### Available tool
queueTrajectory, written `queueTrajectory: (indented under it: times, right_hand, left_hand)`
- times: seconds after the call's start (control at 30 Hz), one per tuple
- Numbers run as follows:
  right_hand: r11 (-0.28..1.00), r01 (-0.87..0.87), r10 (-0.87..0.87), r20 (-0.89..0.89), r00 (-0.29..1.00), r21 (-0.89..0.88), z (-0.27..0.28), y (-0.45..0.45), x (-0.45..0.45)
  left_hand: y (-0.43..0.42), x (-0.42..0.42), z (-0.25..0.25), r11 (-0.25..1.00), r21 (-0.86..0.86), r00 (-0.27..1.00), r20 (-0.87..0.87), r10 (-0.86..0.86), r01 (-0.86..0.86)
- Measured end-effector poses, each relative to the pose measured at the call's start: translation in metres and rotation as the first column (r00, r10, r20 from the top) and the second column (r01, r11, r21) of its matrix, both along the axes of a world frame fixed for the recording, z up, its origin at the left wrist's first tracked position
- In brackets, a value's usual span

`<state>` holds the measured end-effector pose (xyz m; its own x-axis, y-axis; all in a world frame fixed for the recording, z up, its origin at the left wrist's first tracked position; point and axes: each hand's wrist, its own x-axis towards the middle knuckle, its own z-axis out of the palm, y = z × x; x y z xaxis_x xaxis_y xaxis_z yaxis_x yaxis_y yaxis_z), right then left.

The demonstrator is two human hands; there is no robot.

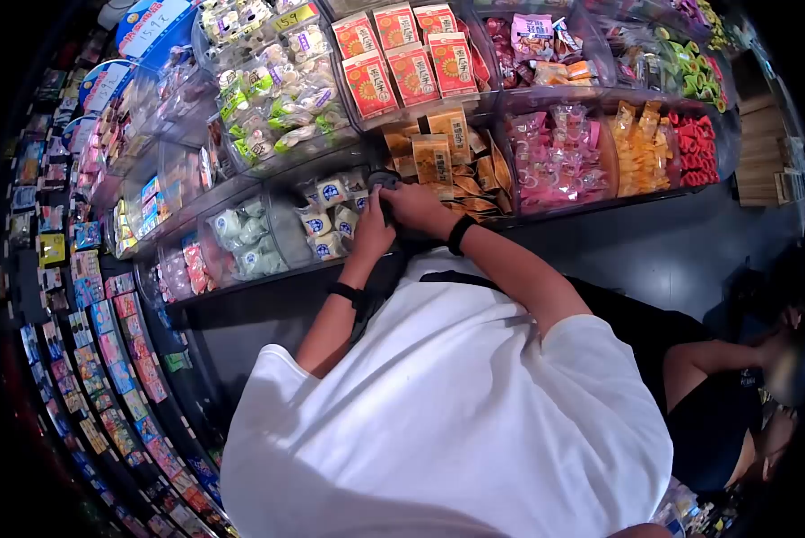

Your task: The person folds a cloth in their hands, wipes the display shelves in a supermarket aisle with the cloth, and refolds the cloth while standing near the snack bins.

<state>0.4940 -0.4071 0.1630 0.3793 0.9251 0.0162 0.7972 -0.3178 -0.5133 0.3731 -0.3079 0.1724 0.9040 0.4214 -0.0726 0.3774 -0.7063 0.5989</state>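
Black, small and too dark to ID for sure, an item (384,180) sits b/w the left hand (372,229) and right hand (423,212); both sets of fingers look narrow, closed on it. Good handling = light, even grip from both sides, wrists steady — and keep it off the packets close by.

Containers: clear bin (288,235) just L of the fingers has white packets (331,195) w/ blue print; farther L, pale green packets (246,235). Just R: orange-brown packets (432,160); farther R, pink packets (564,161). Beyond the fingers: red boxes (411,73), in their own compartment.
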Motion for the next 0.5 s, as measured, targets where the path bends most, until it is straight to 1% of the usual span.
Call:
queueTrajectory:
  times: [0.03,0.1,0.13,0.17,0.23,0.27,0.3,0.37,0.43,0.47,0.5]
  right_hand:
    - [1.0,-0.023,0.023,-0.012,1.0,0.012,0.001,-0.003,0.002]
    - [0.997,-0.078,0.078,0.027,0.997,0.003,-0.001,-0.003,0.013]
    - [0.994,-0.086,0.081,0.066,0.994,0.067,-0.004,0.0,0.017]
    - [0.991,-0.11,0.106,0.055,0.993,0.081,-0.006,0.001,0.018]
    - [0.988,-0.126,0.11,0.166,0.98,0.089,-0.009,0.009,0.025]
    - [0.987,-0.157,0.152,0.132,0.979,0.027,-0.011,0.011,0.027]
    - [0.981,-0.195,0.193,0.134,0.972,0.005,-0.006,0.005,0.028]
    - [0.957,-0.291,0.291,0.043,0.956,-0.002,0.001,-0.008,0.034]
    - [0.957,-0.28,0.28,0.015,0.96,0.08,0.031,-0.042,0.037]
    - [0.95,-0.264,0.271,-0.023,0.962,0.167,0.028,-0.057,0.041]
    - [0.968,-0.232,0.239,-0.066,0.969,0.098,0.052,-0.079,0.045]
  left_hand:
    - [-0.003,-0.002,-0.002,1.0,0.012,1.0,-0.012,0.023,-0.023]
    - [-0.001,0.006,-0.006,0.999,0.023,0.999,0.029,0.028,-0.028]
    - [0.001,0.011,-0.006,0.998,0.033,0.997,0.052,0.054,-0.056]
    - [0.001,0.014,-0.005,0.996,0.047,0.996,0.04,0.079,-0.081]
    - [0.003,0.024,-0.001,0.993,0.033,0.994,0.001,0.111,-0.111]
    - [-0.003,0.025,0.0,0.989,0.068,0.99,0.061,0.126,-0.13]
    - [-0.011,0.026,0.007,0.985,0.111,0.989,0.082,0.122,-0.131]
    - [-0.027,0.025,0.02,0.974,0.138,0.976,-0.095,0.194,-0.18]
    - [-0.039,0.024,0.018,0.972,0.072,0.97,-0.084,0.23,-0.224]
    - [-0.047,0.026,0.028,0.978,0.026,0.961,-0.18,0.208,-0.207]
    - [-0.06,0.027,0.039,0.98,-0.036,0.97,-0.154,0.188,-0.195]
